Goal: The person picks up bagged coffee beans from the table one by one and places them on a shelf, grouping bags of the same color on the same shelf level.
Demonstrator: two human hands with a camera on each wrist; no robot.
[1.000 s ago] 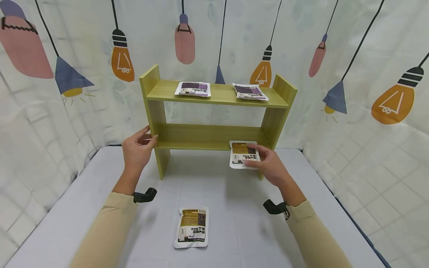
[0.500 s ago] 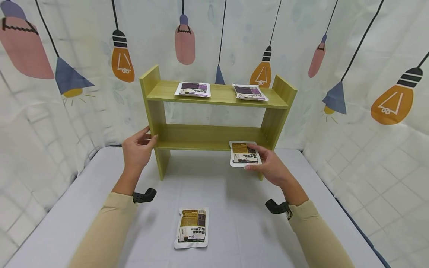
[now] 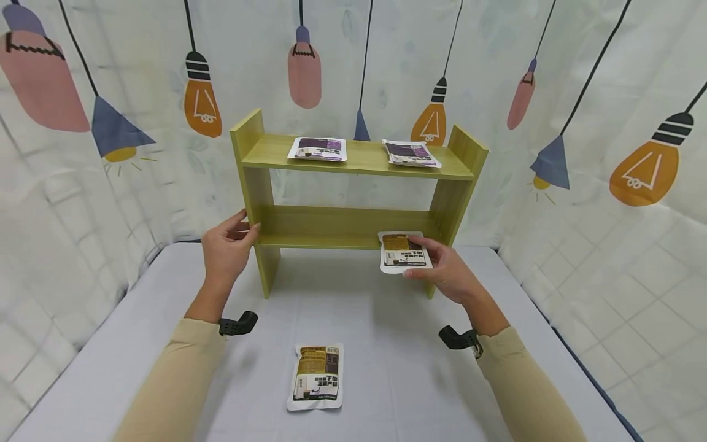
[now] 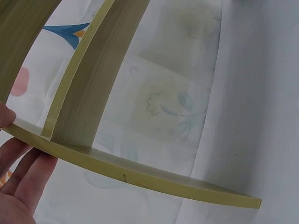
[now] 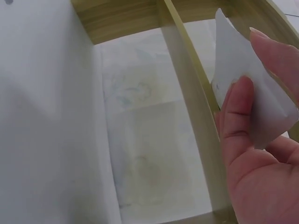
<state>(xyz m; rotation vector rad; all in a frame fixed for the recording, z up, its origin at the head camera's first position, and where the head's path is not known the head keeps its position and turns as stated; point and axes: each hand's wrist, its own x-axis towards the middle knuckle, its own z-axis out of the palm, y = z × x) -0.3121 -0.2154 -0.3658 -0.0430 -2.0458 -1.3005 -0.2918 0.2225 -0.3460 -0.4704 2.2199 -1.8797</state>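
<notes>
A yellowish wooden shelf rack (image 3: 342, 221) with two boards stands on the white-covered table. My left hand (image 3: 227, 250) grips its left upright; in the left wrist view the thumb lies on one side of that panel (image 4: 126, 173) and the fingers on the other. At the right end of the lower board, my right hand (image 3: 450, 274) pinches a flat white pouch (image 3: 399, 252) with a brown-and-white label. Its far end overlaps the board's front edge. The right wrist view shows the pouch's plain white underside (image 5: 268, 102), slightly bent between thumb and fingers.
Two purple-labelled pouches lie on the top board, one left (image 3: 318, 149) and one right (image 3: 411, 154). Another brown-labelled pouch (image 3: 316, 377) lies on the table (image 3: 381, 393) in front. A cloth backdrop (image 3: 353, 73) printed with lamps hangs behind the rack.
The right hand has tilted the pouch flatter, its near edge rising slightly toward the lower board. The left hand keeps its grip on the upright, and the other pouches have not moved.
</notes>
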